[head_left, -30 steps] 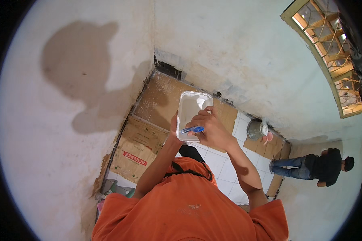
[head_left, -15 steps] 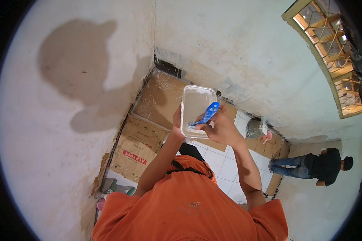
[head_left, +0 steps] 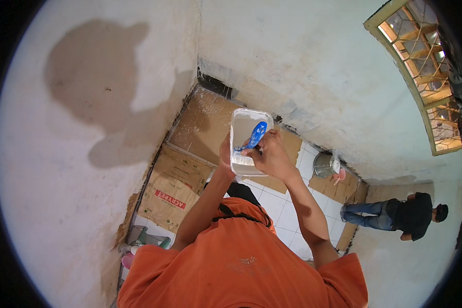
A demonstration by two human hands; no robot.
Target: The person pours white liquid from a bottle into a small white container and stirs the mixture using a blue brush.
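Note:
My left hand (head_left: 226, 156) grips a rectangular, translucent plastic tub (head_left: 233, 134) by its left side; the tub's inside and rim are smeared with white. My right hand (head_left: 273, 158) is closed on a paintbrush (head_left: 258, 132) with a blue, paint-spotted handle. The brush slants inside the tub, its pale bristles low near the tub's near end and the handle's end pointing up toward the far wall. Some of the left fingers are hidden behind the tub.
Flattened cardboard (head_left: 200, 120) and a brown paper sheet (head_left: 172, 190) cover part of the white tile floor (head_left: 280, 208). Bare walls meet in a corner ahead. A metal bucket (head_left: 322, 165) stands by the right wall, below a latticed window (head_left: 418, 66). At right, a person (head_left: 410, 215) in dark clothes faces a wall.
My right hand has drawn the paintbrush leftward and slightly up within the tub, its handle now more upright. The tub stays nearly in place.

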